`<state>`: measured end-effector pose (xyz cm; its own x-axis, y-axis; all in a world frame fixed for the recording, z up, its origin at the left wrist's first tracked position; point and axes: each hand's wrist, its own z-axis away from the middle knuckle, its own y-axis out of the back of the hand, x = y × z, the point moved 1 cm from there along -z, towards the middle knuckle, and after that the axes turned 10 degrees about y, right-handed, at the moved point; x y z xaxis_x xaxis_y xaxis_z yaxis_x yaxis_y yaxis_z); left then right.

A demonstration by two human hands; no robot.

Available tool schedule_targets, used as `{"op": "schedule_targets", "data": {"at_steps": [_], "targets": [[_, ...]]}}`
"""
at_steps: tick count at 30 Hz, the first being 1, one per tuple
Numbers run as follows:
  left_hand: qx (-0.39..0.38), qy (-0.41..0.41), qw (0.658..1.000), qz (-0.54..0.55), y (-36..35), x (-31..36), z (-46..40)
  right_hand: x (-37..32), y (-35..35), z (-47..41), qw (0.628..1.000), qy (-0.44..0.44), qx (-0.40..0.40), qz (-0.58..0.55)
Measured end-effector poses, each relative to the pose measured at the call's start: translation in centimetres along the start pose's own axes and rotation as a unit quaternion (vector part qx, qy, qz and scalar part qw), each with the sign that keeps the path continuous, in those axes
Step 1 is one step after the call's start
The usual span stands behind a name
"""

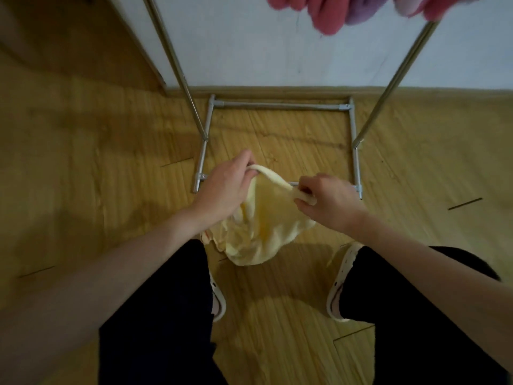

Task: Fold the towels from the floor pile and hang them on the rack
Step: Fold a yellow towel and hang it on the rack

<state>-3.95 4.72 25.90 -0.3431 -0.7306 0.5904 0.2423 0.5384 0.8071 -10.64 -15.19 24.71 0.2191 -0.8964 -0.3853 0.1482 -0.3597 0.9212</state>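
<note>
A pale yellow towel [263,226] hangs crumpled between my two hands, above the wooden floor and just in front of my feet. My left hand [224,187] grips its top edge on the left. My right hand [330,202] pinches the same edge on the right, fingers closed on a bunched corner. The edge stretches as a rolled band between them. The metal rack [280,106] stands ahead against the wall, its base frame on the floor and two slanted poles rising. Pink and purple towels [327,12] hang at the top of the rack.
A white wall [277,51] with a wooden skirting runs behind the rack. A white door or panel edge [147,51] is at the upper left. My legs in dark trousers and white slippers [341,287] stand on the wooden floor [83,162].
</note>
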Motion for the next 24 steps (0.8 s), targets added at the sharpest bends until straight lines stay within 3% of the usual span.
{"op": "schedule_targets", "data": {"at_steps": [4, 10, 17, 21, 24], "targets": [[0.056, -0.011, 0.998, 0.022, 5.4, 4.2, 2.0, -2.9, 4.8, 2.7, 0.995, 0.030, 0.084, -0.047], [0.083, -0.019, 0.995, 0.051, 11.6, 8.8, 5.4, -6.5, 9.5, 5.5, 0.987, 0.076, 0.117, -0.084], [-0.009, -0.042, 0.991, -0.123, 16.1, 12.2, 8.3, -8.4, 13.4, 6.8, 0.989, 0.034, 0.131, -0.066], [0.018, -0.025, 0.989, -0.145, 17.0, 13.1, 8.8, -9.7, 15.3, 7.6, 0.989, 0.052, 0.119, -0.071], [0.069, 0.000, 0.992, -0.102, 17.6, 14.2, 9.1, -10.7, 16.0, 8.9, 0.986, 0.083, 0.132, -0.065]]}}
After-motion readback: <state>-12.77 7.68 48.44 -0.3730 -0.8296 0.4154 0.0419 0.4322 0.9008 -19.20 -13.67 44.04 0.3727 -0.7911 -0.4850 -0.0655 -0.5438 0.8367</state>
